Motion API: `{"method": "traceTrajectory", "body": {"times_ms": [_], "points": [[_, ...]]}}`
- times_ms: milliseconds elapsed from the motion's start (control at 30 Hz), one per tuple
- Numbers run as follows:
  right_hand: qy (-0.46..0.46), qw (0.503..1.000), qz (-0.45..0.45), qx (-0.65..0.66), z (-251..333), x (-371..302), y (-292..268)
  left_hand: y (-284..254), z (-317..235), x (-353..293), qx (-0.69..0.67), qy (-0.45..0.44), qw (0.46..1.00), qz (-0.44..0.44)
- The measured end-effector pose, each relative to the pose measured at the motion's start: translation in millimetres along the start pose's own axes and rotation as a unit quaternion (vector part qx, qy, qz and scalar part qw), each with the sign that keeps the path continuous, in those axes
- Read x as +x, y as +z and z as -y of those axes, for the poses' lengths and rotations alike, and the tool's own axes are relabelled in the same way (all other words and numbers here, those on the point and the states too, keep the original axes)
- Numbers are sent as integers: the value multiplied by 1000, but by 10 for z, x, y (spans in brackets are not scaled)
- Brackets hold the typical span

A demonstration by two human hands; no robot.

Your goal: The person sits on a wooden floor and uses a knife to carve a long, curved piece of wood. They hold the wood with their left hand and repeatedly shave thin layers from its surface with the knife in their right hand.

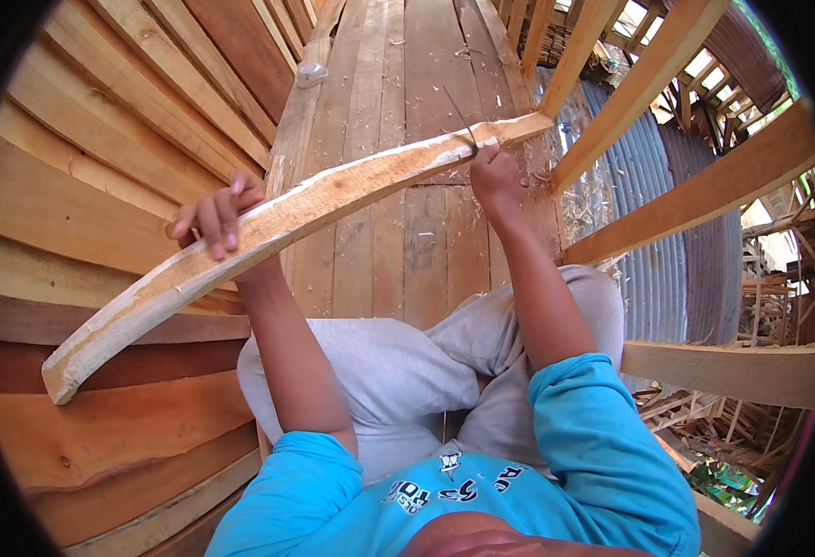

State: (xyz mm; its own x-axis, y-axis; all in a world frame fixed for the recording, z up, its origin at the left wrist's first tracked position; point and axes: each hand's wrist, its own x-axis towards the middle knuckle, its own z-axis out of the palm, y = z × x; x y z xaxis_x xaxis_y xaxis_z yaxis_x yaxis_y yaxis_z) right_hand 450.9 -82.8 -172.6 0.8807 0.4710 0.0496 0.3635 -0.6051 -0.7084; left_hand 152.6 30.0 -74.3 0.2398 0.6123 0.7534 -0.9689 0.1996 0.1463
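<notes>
A long, curved length of wood [333, 190], pale along its upper edge, slants across in front of me from lower left to upper right. My left hand [214, 218] holds it left of the middle, with fingers curled over its far edge and the forearm passing beneath. Near the right end, my right hand [496, 176] is closed in a fist at the wood's near side. From this fist a thin, dark knife blade [459, 113] sticks out across the wood, pointing away from me. Its handle is hidden in my fingers.
Wood shavings lie scattered over the plank floor [431, 251]. A small clear plastic container [311, 74] stands at the far left. Stacked boards [101, 139] line the left side. Wooden rails [695, 209] and corrugated metal sheets [653, 269] are at the right. My legs [380, 371] are folded close by.
</notes>
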Motion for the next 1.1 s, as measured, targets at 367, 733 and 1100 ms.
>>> {"method": "traceTrajectory", "body": {"times_ms": [367, 733, 1100], "points": [[-16, 999, -29, 10, -65, 65, 99, -43, 430, -130, 67, -72, 995, -17], [-18, 999, -19, 28, -79, 79, 70, 166, -72, 58, 135, 42, 989, -47], [-8, 1000, -13, 5, -1, 27, 47, -143, 200, -6, 52, -91, 993, 57]]}}
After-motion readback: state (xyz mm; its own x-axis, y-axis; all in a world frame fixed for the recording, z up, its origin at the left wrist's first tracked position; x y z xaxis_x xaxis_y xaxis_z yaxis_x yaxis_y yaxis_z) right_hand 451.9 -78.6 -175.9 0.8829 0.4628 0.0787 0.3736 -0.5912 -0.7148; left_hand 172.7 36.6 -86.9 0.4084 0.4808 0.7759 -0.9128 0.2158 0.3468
